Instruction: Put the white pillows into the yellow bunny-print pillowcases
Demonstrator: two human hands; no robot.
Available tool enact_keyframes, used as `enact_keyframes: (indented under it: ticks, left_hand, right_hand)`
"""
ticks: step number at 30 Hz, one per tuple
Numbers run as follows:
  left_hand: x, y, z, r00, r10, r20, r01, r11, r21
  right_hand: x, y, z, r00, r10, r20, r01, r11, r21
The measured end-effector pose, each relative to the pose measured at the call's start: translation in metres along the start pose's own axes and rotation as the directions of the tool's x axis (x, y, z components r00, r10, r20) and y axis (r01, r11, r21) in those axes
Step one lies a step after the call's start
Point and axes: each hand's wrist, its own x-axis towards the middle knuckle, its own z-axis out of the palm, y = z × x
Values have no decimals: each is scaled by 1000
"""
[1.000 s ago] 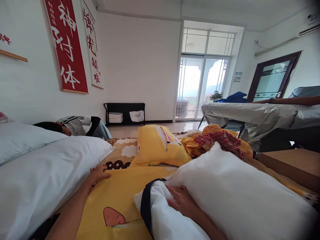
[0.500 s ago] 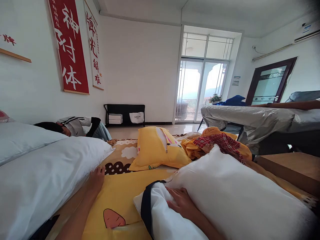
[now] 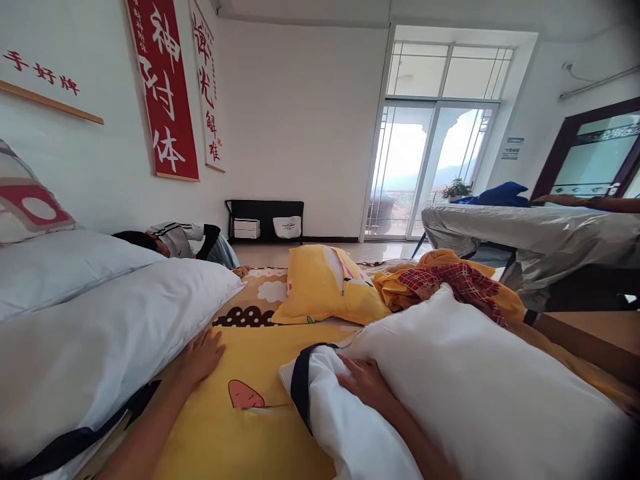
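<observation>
Where the white cloth (image 3: 343, 430) with its dark band (image 3: 301, 383) meets the right white pillow (image 3: 480, 380), the person's right hand (image 3: 367, 381) lies across the join, fingers extended; whether they pinch the cloth cannot be told, undersides hidden. Probable reason: hand weight keeps fold and pillow from sliding apart. Yellow cloth (image 3: 250, 440) with a carrot print (image 3: 246, 395) spreads between the two sets of fingers. Left hand (image 3: 203, 357): palm down at that cloth's left edge, fingers loosely spread, nothing visibly grasped; presumably set so to hold the cloth flat. The left white pillow (image 3: 115, 333) bulges just outside these fingers, a second white pillow (image 3: 85, 260) behind it, the overlap likely steadying both. Beyond and between both sets of fingers: a yellow pillow (image 3: 313, 287), its zip opening (image 3: 334, 270) gaping upward. Beyond the right fingers, orange and red-plaid cloth (image 3: 453, 280) lies bunched, loosely laid by its creases. Farther, past the left fingers, another person (image 3: 183, 238) lies low; past the right, a plastic-draped surface (image 3: 510, 220), sheeted presumably for protection.
</observation>
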Motion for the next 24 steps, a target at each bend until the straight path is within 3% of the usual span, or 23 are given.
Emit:
enact_keyframes:
  ticks: [2,4,6,8,9,10,12,14,16,18,20,22,24]
  left_hand:
    - [-29,23,-8,995,52,-79,-52,999,5]
    - [-72,54,-10,976,192,-107,-204,972,-118]
    - [-124,84,-6,914,402,-53,-368,769,-522]
    - [-176,111,1,799,599,53,-342,524,-780]
    - [-199,124,5,770,630,105,-293,495,-818]
    - [-218,136,8,774,616,145,-249,506,-826]
    - [-246,157,11,838,518,170,-188,569,-801]
    - [-262,173,8,890,437,134,-174,595,-785]
    - [-268,184,-2,892,437,118,-167,560,-811]
    - [-270,191,-20,882,465,79,-167,463,-870]
    - [-267,194,-42,863,502,-51,-246,331,-911]
    - [-258,197,-66,801,531,-278,-460,248,-853]
    - [-245,200,-88,661,555,-505,-710,246,-660]
  right_hand:
    - [-1,-3,-1,999,14,-38,-15,999,-40]
    - [-3,-9,-5,996,36,-80,-42,997,-71]
    - [-5,-19,-13,991,70,-112,-81,992,-94]
    - [-5,-31,-27,984,116,-134,-131,985,-109]
    - [-3,-37,-36,978,144,-148,-162,980,-117]
    - [-1,-44,-47,970,174,-170,-197,973,-123]
    - [4,-55,-77,944,235,-232,-268,956,-123]
    - [7,-64,-115,909,278,-310,-324,940,-108]
    - [3,-69,-159,876,282,-391,-342,935,-91]
    - [-10,-73,-203,851,251,-461,-327,940,-92]
    - [-29,-75,-242,826,192,-531,-267,961,-69]
    - [-50,-75,-272,789,137,-599,-141,989,40]
    - [-68,-75,-292,771,121,-625,16,978,209]
